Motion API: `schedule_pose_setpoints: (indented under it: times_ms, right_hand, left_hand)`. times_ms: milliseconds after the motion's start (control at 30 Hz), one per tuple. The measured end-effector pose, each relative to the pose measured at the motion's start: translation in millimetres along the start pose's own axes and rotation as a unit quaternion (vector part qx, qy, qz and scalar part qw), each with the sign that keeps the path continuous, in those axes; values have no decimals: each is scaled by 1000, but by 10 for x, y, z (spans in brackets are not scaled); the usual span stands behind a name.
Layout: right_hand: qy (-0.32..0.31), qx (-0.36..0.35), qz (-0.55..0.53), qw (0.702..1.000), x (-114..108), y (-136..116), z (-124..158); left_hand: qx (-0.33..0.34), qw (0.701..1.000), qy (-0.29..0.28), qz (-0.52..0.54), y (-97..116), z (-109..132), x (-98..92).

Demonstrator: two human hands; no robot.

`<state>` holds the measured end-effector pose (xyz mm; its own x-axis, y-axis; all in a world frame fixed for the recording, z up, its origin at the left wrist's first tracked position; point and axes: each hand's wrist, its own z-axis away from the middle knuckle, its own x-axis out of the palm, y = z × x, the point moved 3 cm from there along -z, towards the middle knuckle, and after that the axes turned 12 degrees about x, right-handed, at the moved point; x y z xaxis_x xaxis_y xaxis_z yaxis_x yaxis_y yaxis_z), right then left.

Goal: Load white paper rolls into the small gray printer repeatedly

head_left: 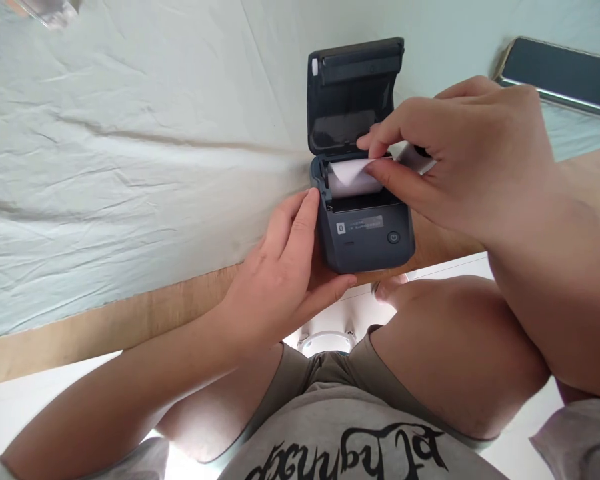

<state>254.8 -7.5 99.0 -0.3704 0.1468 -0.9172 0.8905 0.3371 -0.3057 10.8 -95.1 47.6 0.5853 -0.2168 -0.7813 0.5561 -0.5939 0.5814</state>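
Your left hand (285, 267) wraps one side of the printer (365, 240) at the desk (130, 313) edge — lid up — while your right hand (460, 153) keeps a closed fingertip grip on the paper roll (347, 177) in its bay.

Right hand (460, 153) covers the right end of the paper roll (350, 177); left hand (285, 267) hides the near-left corner of the printer (363, 240). Label (365, 223) text on the printer is too small to read. Dark flat device (560, 70) is cut off at the right edge, the blurry clear object (50, 10) at the top, and the shirt print (350, 457) at the bottom.
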Motion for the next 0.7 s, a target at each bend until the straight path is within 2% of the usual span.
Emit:
schedule_pose_setpoints:
  times_ms: [133,267,367,467,567,700]
  right_hand:
    - [1,-46,-45,998,-34,-20,42]
    - [-30,-93,-142,985,-36,-11,105]
    - [-32,-164,-182,969,-33,17,155]
    - [-23,-208,-168,963,-24,62,181]
    - [-6,-196,-148,969,-25,106,174]
    - [56,-111,-125,984,-60,146,160]
  left_hand:
    - [24,1000,12,-4,12,12,19]
    - [75,995,55,-27,93,0,23]
    - [141,987,66,-44,149,-30,21]
    - [204,975,61,-67,172,-55,17]
    - [233,966,59,-96,179,-56,18]
    - [241,962,54,-120,204,-4,23]
